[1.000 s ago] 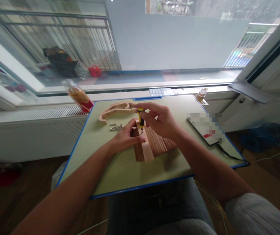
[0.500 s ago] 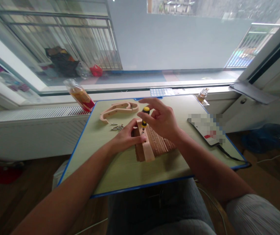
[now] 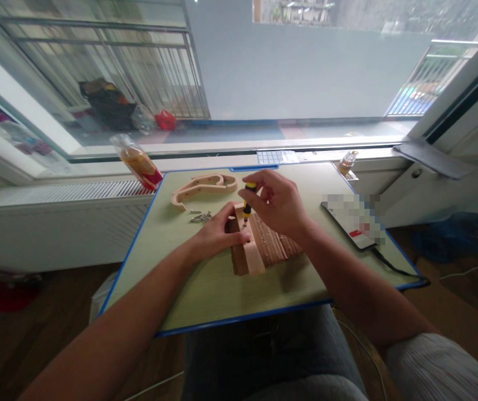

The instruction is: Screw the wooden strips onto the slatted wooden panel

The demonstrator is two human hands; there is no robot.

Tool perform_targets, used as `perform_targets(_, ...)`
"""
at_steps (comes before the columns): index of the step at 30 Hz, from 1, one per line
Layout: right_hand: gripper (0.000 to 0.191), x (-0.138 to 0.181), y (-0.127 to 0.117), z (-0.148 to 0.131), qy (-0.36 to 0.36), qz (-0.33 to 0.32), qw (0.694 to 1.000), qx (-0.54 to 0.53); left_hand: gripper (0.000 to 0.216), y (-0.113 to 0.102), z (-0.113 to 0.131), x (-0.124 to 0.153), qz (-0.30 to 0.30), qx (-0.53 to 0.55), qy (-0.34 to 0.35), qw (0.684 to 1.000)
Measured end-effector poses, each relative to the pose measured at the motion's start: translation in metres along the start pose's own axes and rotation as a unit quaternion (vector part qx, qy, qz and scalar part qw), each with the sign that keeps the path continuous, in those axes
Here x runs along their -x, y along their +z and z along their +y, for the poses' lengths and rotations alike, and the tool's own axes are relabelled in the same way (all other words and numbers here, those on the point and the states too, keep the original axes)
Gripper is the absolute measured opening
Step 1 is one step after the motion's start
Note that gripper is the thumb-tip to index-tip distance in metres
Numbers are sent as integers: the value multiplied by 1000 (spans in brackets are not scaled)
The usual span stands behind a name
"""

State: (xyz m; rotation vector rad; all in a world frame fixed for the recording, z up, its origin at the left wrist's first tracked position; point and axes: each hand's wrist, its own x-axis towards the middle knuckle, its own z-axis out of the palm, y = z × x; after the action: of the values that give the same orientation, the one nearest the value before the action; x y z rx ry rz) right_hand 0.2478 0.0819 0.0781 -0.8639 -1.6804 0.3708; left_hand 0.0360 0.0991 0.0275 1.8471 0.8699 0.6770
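My right hand (image 3: 276,201) is closed around the top of a small yellow and black screwdriver (image 3: 247,208), which stands nearly upright. Its tip meets a screw (image 3: 244,226) in a pale wooden strip (image 3: 254,257). That strip lies across the left part of a brown corrugated cardboard piece (image 3: 278,248) with small screws or dots on it. With thumb and fingers on either side, my left hand (image 3: 221,229) grips the strip; the thumb presses beside a hole in it. Several loose screws (image 3: 200,217) lie just beyond my left hand.
Curved wooden pieces (image 3: 203,186) rest at the back left of the blue-edged table (image 3: 180,301). On the right lies a flat, partly blurred tablet-like object (image 3: 354,225) with a black strap. A drink bottle (image 3: 138,164) leans by the radiator (image 3: 63,223), and a small bottle (image 3: 347,161) is at the back right.
My right hand's fingers have curled in closer around the screwdriver's top; the index finger was stretched out before. The left hand, strip and cardboard stay in place.
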Motion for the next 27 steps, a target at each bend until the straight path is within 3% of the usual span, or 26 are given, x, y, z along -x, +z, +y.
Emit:
perform_targets(4, 24, 1, 2, 3, 5, 28, 1000, 0, 65, 0, -3, 0, -3, 8, -1, 1000)
perform_targets(10, 22, 3, -2, -4, -6, -33, 999, -31, 67, -1, -5, -1, -7, 7, 6, 1000)
perform_targets(18, 28, 3, 0, -4, 25, -40, 997, -54, 66, -1, -6, -1, -9, 9, 0, 1000)
perform_targets(22, 24, 2, 0, -2, -5, -58, 997, -57, 66, -1, -8, -1, -5, 4, 0, 1000)
perform_targets(27, 17, 1, 3, 1, 6, -5, 998, -57, 66, 0, -6, -1, -8, 8, 7, 1000)
